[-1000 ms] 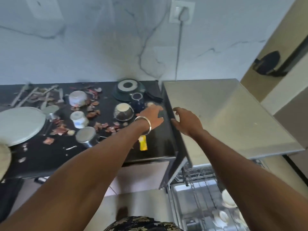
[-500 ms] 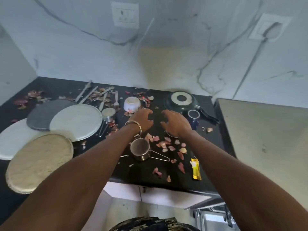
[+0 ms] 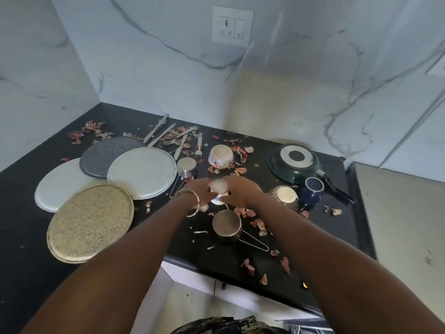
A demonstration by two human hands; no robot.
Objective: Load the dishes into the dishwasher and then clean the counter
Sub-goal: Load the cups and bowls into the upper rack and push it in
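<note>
So both hands are meeting over the middle of the worktop (image 3: 29, 237), closing on a small white cup (image 3: 218, 186). The left hand (image 3: 201, 191) is wrapping its side and the right hand (image 3: 240, 191) is gripping the other side; the cup is blurry, so I can't tell if it's lifted or sitting on the surface.

Using that cup as the landmark: just in front of it a steel cup (image 3: 227, 227) is standing with its wire handle, another steel cup (image 3: 186, 167) is sitting behind-left, and a floral bowl (image 3: 221, 156) is lying upside down right behind. To its right a speckled bowl (image 3: 285, 196) is touching a blue mug (image 3: 312, 191), with a dark pan (image 3: 293, 163) flipped over beyond them. Four plates (image 3: 142, 175) are overlapping off to its left, and cutlery (image 3: 178, 141) is lying behind those.

Honestly, loading looks barely started. Nearly all the dishes are waiting here, and peels (image 3: 248, 266) are littering everything, so cleaning isn't begun either.
</note>
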